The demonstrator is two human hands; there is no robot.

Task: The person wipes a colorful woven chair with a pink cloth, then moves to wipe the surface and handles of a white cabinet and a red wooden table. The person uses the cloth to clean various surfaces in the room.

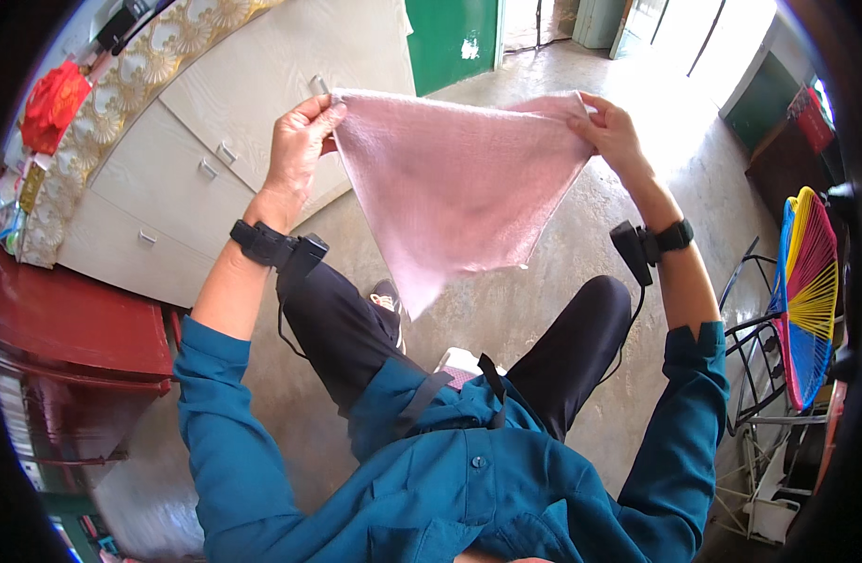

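A pink cloth [459, 176] is stretched by its upper edge between my two raised hands, above the floor and in front of my knees. My left hand [304, 137] pinches its upper left corner between thumb and fingers. At the upper right, my right hand [607, 130] grips the other end, where the cloth is folded over. The lower part hangs loose, with one pointed corner drooping near my left shoe [384, 299]. Each wrist wears a black strap with a small device and a cable.
A pale cabinet [185, 190] with metal handles stands at the left, beside dark red furniture [79, 317]. A chair with multicoloured cords [811, 295] is at the right. A small white and pink seat [461, 366] shows between my legs. Concrete floor lies in front, towards a bright doorway.
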